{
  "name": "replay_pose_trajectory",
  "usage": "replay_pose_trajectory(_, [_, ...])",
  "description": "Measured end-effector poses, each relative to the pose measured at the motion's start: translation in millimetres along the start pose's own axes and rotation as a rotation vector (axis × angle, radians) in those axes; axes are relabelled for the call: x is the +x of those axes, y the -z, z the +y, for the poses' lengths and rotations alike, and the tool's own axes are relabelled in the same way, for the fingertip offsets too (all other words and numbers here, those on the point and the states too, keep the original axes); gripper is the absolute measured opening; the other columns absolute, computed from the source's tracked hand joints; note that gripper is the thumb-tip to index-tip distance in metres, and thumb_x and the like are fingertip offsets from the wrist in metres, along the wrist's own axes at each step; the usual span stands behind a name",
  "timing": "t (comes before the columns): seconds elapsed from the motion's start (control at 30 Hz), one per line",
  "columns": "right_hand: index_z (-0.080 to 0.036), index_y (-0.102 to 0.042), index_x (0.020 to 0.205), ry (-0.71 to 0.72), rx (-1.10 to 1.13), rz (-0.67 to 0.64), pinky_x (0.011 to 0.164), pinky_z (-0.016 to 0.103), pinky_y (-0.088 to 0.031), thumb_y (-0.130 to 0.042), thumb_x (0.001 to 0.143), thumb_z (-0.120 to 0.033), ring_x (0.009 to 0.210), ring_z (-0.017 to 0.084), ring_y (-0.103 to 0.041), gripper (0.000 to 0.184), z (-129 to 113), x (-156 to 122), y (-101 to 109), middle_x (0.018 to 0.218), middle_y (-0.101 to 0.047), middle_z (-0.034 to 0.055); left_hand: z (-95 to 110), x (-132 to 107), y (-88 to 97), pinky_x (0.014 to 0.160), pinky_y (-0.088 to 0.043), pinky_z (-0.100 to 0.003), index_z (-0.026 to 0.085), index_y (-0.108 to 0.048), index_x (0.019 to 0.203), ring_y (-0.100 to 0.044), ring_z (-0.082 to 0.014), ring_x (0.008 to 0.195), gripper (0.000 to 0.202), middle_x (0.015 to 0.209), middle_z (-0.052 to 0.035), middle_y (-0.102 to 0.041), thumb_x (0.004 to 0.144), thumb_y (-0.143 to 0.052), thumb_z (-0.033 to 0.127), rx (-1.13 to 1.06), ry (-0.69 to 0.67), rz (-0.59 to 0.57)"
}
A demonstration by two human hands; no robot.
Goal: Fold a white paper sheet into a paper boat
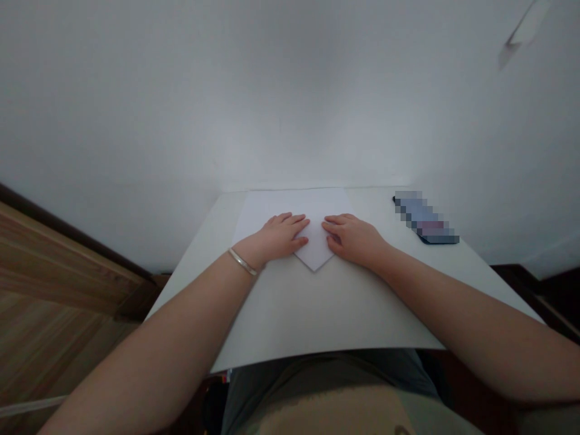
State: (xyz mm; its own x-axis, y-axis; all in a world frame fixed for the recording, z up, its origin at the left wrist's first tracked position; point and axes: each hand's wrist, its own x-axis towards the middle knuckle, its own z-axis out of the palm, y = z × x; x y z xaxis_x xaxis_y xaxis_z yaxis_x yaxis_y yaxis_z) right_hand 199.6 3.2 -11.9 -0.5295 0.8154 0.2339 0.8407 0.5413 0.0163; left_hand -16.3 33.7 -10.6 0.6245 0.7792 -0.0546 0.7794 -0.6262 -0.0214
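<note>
A white sheet of paper (290, 202) lies on the white table, its near end folded to a point that faces me. My left hand (284, 235) rests flat on the left side of the folded part, fingers stretched and slightly spread. On the right side, my right hand (351, 235) lies on the paper with its fingers extended toward the middle and a little apart. A narrow strip of paper shows between the two hands. Parts of the folded edges are hidden under my palms. A silver bangle (242, 261) is on my left wrist.
A phone (426, 220), its screen blurred out, lies on the right of the white table (317, 320). The table's far edge meets a white wall (290, 90). Wooden furniture (58, 290) stands at the left. The table's near edge is close to my lap.
</note>
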Motion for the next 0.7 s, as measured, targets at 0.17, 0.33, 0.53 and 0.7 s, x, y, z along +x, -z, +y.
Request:
replay_pose_trajectory(0.17, [-0.018,-0.062,0.121,-0.008,0.001,-0.014,0.094,0.038,-0.046,-0.042,0.09,-0.029,0.116,0.026,-0.054,0.038,4,-3,-1,0.132,-0.058,0.0092,0,-8,17.3,0.111,-0.027,-0.042,0.018,-0.034,0.144,-0.032,-0.0286,0.138,0.058,0.152,-0.0098,-0.033,0.091,-0.042,0.041,-0.006,0.028,-0.156])
replay_pose_trajectory(0.33, [-0.019,-0.062,0.122,-0.005,0.012,-0.025,0.095,0.039,-0.046,-0.042,0.091,-0.029,0.116,0.026,-0.054,0.038,6,-1,-1,0.132,-0.058,0.0085,8,-16,27.7,0.105,-0.036,-0.037,0.016,-0.047,0.134,-0.044,-0.0267,0.131,0.056,0.145,-0.0132,-0.044,0.086,-0.052,0.043,-0.004,0.019,-0.154])
replay_pose_trajectory(0.53, [-0.02,-0.066,0.118,-0.001,0.01,-0.073,0.096,0.036,-0.046,-0.043,0.09,-0.03,0.118,0.024,-0.055,0.037,13,0,3,0.132,-0.059,0.0089,23,-24,36.2,0.098,-0.043,-0.036,0.015,-0.057,0.121,-0.057,-0.0276,0.116,0.048,0.13,-0.0152,-0.057,0.083,-0.057,0.045,0.028,0.151,-0.154])
replay_pose_trajectory(0.7, [-0.024,-0.07,0.114,0.03,0.008,-0.179,0.094,0.036,-0.048,-0.044,0.091,-0.031,0.111,0.024,-0.061,0.035,31,-6,14,0.129,-0.062,0.0052,37,-27,45.1,0.082,-0.051,-0.036,0.012,-0.063,0.111,-0.066,-0.0298,0.099,0.042,0.106,-0.0172,-0.069,0.086,-0.055,0.044,0.139,0.23,-0.158])
